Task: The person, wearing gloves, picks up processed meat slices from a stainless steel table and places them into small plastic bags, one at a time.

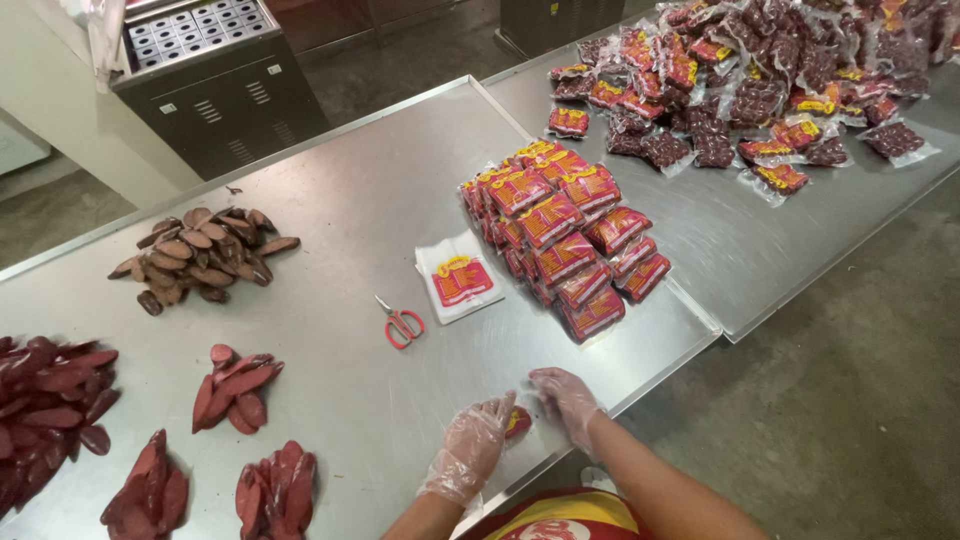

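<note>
At the table's (380,200) near edge, gloved left hand (472,445) and right hand (565,400) lay spread flat, flanking a small red pouch (517,422), pouch half hidden, grip unclear.

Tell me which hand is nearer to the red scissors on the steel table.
Left. The left hand lies below the red scissors, slightly to their right, on the steel table. The right hand is farther right, by the table's edge. Both hands touch a small packet.
</note>
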